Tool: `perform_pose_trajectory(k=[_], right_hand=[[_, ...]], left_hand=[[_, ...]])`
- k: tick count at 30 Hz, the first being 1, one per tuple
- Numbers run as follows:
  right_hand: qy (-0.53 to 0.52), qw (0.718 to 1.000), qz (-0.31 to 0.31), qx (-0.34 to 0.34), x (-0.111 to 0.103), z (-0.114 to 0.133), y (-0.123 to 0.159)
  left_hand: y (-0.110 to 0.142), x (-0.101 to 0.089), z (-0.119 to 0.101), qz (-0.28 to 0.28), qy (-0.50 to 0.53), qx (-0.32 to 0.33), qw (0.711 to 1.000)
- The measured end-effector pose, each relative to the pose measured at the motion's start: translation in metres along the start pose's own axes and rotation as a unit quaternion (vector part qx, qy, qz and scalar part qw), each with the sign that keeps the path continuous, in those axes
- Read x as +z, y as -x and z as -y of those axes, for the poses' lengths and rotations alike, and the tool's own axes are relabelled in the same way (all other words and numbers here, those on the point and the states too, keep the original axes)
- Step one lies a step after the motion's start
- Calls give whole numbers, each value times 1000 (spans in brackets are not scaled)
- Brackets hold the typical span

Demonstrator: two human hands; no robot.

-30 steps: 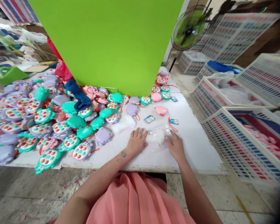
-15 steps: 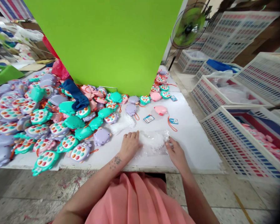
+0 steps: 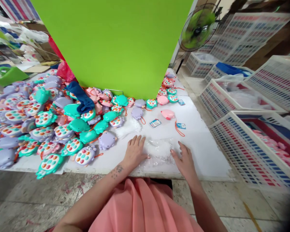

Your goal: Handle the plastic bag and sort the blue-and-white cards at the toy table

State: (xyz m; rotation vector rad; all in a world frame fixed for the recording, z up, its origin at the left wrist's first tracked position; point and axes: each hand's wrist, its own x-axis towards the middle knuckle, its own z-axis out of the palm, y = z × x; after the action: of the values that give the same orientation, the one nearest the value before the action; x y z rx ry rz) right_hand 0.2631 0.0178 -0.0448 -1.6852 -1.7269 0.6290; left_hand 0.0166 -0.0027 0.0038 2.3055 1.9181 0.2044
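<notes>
A clear plastic bag with a bunch of thin white pieces inside lies on the white table before me; their exact kind is not clear. My left hand rests flat at the bag's left edge, fingers stretched and thumb over the plastic. On the right side, my right hand is spread, thumb touching or nearly touching the bag. More thin white strands lie loose just beyond my left hand. Past the bag are a blue-and-white card stack, a pink animal-shaped toy and a tag by an orange cord.
A big pile of green, purple and pink pop-button toys covers the table's left, with a dark blue cloth on it. A tall green panel stands behind. White plastic crates and a fan are to the right.
My right hand has let go of the bag's right edge and its fingers have spread. My left thumb has come out onto the plastic. The view has shifted slightly.
</notes>
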Motion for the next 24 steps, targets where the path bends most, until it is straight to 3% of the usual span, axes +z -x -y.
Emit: perform_pose_trajectory(k=[3,7,10,14,19,24], right_hand=[[-32,999,29,-18,12,7,1],[-51,994,78,-55,29,22,9],[-26,997,48,-52,24,19,11],[72,993,9,-94,2,12,7],[181,946,115,-244,-3,40,3],[222,915,192,-278,15,61,-1]], left_hand=[[5,19,-4,25,-8,14,1000],[6,38,-24,11,-3,34,999],[5,31,-21,24,23,24,999],[12,4,11,61,25,-21,998],[28,-14,42,87,22,-26,996],[32,-7,47,66,51,-29,996]])
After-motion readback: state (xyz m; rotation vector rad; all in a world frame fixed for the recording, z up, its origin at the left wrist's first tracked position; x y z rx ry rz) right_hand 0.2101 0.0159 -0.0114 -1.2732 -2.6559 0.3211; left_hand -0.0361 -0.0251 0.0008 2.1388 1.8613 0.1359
